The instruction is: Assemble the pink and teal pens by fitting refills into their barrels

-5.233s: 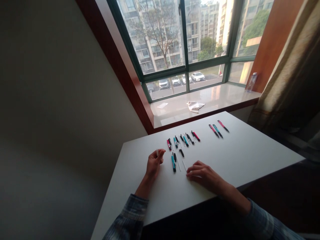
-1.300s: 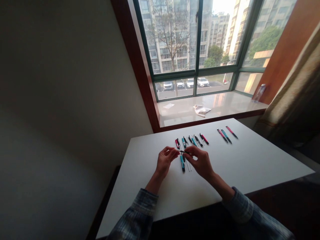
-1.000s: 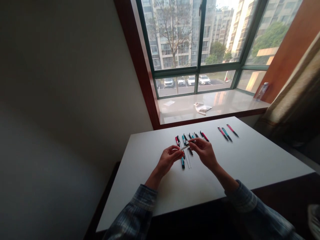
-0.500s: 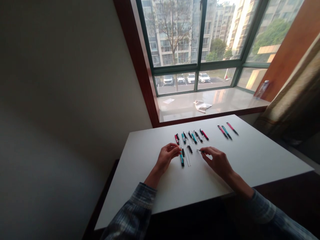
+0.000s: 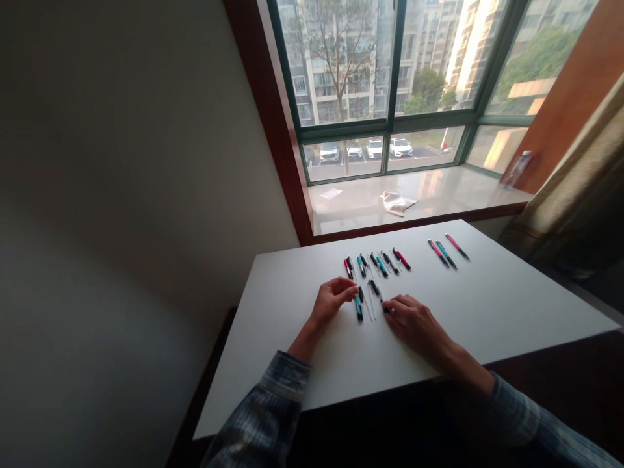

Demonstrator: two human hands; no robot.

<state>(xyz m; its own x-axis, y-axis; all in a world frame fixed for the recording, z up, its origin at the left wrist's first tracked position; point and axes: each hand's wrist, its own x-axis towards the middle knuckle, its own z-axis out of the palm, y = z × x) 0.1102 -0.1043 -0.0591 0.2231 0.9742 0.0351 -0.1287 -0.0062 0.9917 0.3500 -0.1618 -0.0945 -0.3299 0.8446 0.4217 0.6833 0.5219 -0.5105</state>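
Note:
My left hand [image 5: 331, 300] is closed in a pinch just above a teal pen barrel [image 5: 359, 309]; whatever its fingertips hold is too small to make out. Low over the white table [image 5: 336, 370], my right hand [image 5: 414, 318] grips a dark pen part [image 5: 387, 309] between thumb and fingers. Between the hands lie a black pen piece [image 5: 374, 288] and thin white refills [image 5: 370, 305]. Another short black piece [image 5: 361, 294] sits beside the teal barrel, close to my left fingertips.
Behind my hands runs a row of disassembled pens, including a red barrel [image 5: 403, 260] and a teal barrel [image 5: 381, 264]. Whole pens [image 5: 457, 247] lie farther right. On the windowsill are a crumpled cloth [image 5: 397, 203] and a clear bottle [image 5: 517, 170].
My right hand has lowered toward the table and moved slightly left with the dark pen part, now beside the loose black piece. My left hand keeps its pinch. The view has shifted slightly.

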